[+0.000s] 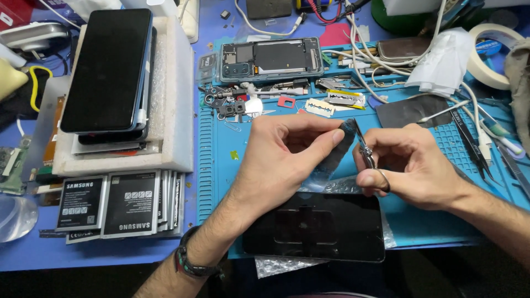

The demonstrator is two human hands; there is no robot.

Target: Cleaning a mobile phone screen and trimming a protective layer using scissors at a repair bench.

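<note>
Bench (22, 256): blue top, cluttered edge to edge, front edge dropping to dark shadow below. Blue work mat (425, 218): ridged left border, gridded right corner, lying flat on the bench. Light: even, bright, overhead, casting soft shadows. Walls, floor, windows: out of sight.

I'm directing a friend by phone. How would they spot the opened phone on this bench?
Start from the blue work mat covering the desk's right half. Along its far left edge, past the left hand, lies the opened phone, back cover off. Unlike the black-screened phones stacked on white foam to the left, it shows bare internals in a teal frame.
</note>
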